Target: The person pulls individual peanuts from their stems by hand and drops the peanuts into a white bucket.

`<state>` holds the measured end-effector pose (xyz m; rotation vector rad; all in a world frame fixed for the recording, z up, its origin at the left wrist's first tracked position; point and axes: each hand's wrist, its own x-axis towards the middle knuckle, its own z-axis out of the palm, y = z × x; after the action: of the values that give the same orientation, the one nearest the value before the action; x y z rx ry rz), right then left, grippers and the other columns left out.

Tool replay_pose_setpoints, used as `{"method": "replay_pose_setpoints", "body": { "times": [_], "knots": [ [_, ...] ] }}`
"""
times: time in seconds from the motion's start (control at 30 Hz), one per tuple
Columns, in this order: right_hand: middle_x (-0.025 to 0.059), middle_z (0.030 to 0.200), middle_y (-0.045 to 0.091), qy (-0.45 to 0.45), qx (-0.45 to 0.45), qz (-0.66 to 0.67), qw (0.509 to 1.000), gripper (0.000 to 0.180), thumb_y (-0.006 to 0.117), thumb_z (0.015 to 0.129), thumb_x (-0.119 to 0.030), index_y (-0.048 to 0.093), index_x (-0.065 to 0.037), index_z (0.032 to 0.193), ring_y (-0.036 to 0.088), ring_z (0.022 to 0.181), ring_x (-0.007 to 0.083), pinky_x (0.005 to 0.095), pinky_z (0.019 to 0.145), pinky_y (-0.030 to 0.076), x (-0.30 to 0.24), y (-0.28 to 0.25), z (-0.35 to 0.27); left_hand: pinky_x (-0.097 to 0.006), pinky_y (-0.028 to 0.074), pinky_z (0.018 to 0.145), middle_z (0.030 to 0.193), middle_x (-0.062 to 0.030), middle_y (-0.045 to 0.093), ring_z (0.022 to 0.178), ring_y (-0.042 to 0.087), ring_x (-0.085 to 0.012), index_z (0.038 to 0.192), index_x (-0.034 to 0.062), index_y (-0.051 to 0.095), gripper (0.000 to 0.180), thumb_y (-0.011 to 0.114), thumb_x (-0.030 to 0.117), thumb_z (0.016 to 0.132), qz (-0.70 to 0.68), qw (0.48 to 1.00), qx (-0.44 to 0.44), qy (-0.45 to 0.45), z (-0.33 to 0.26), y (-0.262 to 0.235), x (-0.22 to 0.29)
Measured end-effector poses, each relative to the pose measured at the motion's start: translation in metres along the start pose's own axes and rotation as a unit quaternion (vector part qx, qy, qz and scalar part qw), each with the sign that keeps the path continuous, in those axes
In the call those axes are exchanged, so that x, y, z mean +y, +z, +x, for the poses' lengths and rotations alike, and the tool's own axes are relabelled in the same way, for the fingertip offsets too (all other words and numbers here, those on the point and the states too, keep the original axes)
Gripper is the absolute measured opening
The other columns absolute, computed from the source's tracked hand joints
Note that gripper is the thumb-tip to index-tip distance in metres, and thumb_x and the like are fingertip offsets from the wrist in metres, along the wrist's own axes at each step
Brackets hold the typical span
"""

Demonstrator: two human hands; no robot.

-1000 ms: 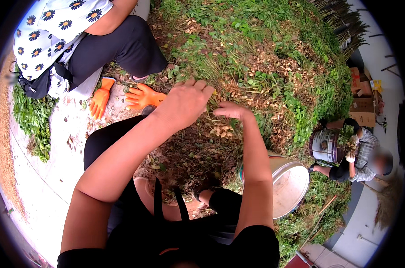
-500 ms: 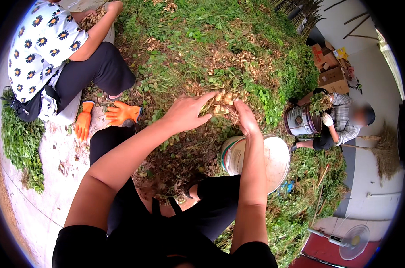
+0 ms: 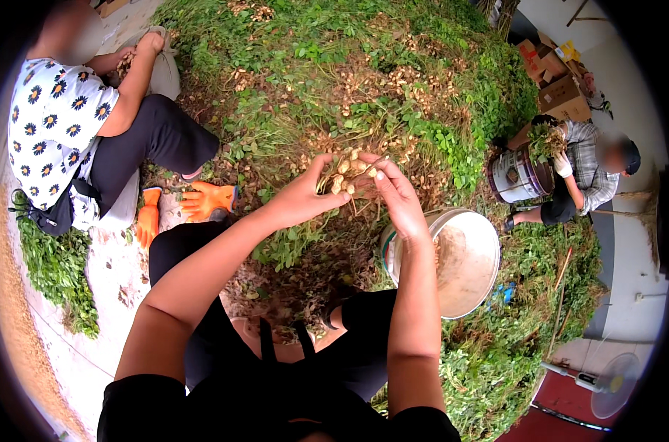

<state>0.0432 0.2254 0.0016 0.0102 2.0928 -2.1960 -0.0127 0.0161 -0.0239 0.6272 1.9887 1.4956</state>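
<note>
A clump of peanuts (image 3: 343, 177), pale pods on thin stems, is held up between my two hands above the plant heap. My left hand (image 3: 305, 197) curls round its left side, thumb below and fingers behind. At its right side, my right hand (image 3: 401, 202) has thumb and fingers closed on the stems and pods. Just below and right of that hand stands a white bucket (image 3: 468, 258), tilted, its inside smeared with soil. Pulled peanut plants (image 3: 393, 81) with loose pods spread out beyond my hands.
Orange gloves (image 3: 207, 200) lie at the left beside a seated person (image 3: 61, 110) handling peanuts over a pale sack (image 3: 168, 74). On the right, another person (image 3: 585, 158) holds plants over a bucket (image 3: 517, 175). Cardboard boxes (image 3: 563, 99) and a fan (image 3: 614, 383) stand farther right.
My view has shifted, and the clump sits closer to me, with my hands drawn nearer together round it. My right fingers have closed in over the pods.
</note>
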Motion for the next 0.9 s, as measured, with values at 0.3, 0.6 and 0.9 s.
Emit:
{"method": "replay_pose_setpoints", "body": {
  "times": [0.3, 0.6, 0.9],
  "knots": [
    [0.0078, 0.128, 0.058, -0.100, -0.035, 0.094, 0.990, 0.025, 0.057, 0.097, -0.018, 0.059, -0.003, 0.117, 0.059, 0.097, 0.0141, 0.0282, 0.082, 0.047, -0.004, -0.006, -0.004, -0.039, 0.033, 0.108, 0.137, -0.0251, 0.042, 0.130, 0.042, -0.0319, 0.140, -0.0011, 0.027, 0.086, 0.065, 0.054, 0.085, -0.066, 0.998, -0.007, 0.012, -0.005, 0.010, 0.010],
    [0.0063, 0.093, 0.063, -0.140, 0.181, -0.228, 0.946, 0.015, 0.055, 0.097, -0.013, 0.056, -0.004, 0.109, 0.059, 0.081, 0.0081, 0.0265, 0.072, 0.049, -0.010, 0.011, 0.005, -0.030, 0.042, 0.083, 0.112, -0.0119, 0.049, 0.101, 0.048, -0.0166, 0.131, 0.0008, 0.036, 0.058, 0.057, 0.041, 0.095, -0.095, 0.993, 0.063, 0.041, 0.006, 0.025, 0.008],
    [0.0018, 0.083, 0.060, -0.082, 0.271, -0.224, 0.932, 0.021, 0.051, 0.099, -0.013, 0.047, -0.007, 0.119, 0.052, 0.073, 0.0093, 0.0238, 0.068, 0.044, -0.014, 0.015, 0.006, -0.022, 0.030, 0.055, 0.076, 0.0036, 0.042, 0.062, 0.037, -0.0055, 0.121, 0.0033, 0.044, 0.039, 0.046, 0.037, 0.101, -0.153, 0.988, 0.005, -0.018, 0.002, 0.025, 0.038]
  ]
}}
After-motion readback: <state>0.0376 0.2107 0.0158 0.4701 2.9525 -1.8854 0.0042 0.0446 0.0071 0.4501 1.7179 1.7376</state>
